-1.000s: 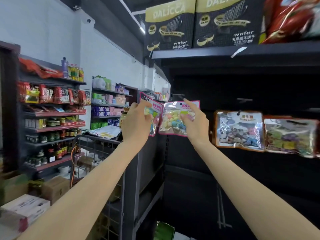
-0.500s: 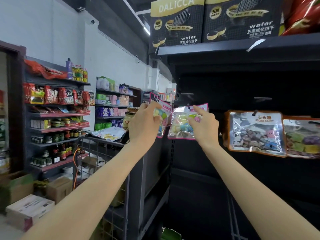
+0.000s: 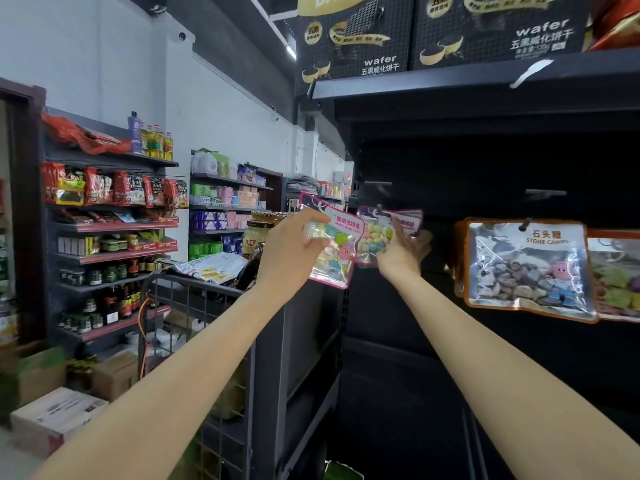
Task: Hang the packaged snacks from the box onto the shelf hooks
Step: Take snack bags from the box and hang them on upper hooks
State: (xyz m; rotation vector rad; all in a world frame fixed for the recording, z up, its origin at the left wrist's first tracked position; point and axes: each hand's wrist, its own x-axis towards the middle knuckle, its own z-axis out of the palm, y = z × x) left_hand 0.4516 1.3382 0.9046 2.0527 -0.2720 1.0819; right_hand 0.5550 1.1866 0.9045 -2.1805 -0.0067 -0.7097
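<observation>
My right hand [image 3: 401, 251] pinches the marshmallow packet [image 3: 377, 233] at the hook [image 3: 379, 208] above it; my left hand [image 3: 294, 251] grips a spare packet [image 3: 337, 251], so I'd slide the hole fully on.

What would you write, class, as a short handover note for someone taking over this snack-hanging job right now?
Left hand: grips a pink-edged candy pack, not yet hung.
Right hand: fingers hold a second pink-edged pack at a shelf hook; whether it is fully seated is unclear.
Done: stone candy pack and another beside it hang to the right.
Left: seat the right pack, hang the left one. The box is out of view.
</observation>
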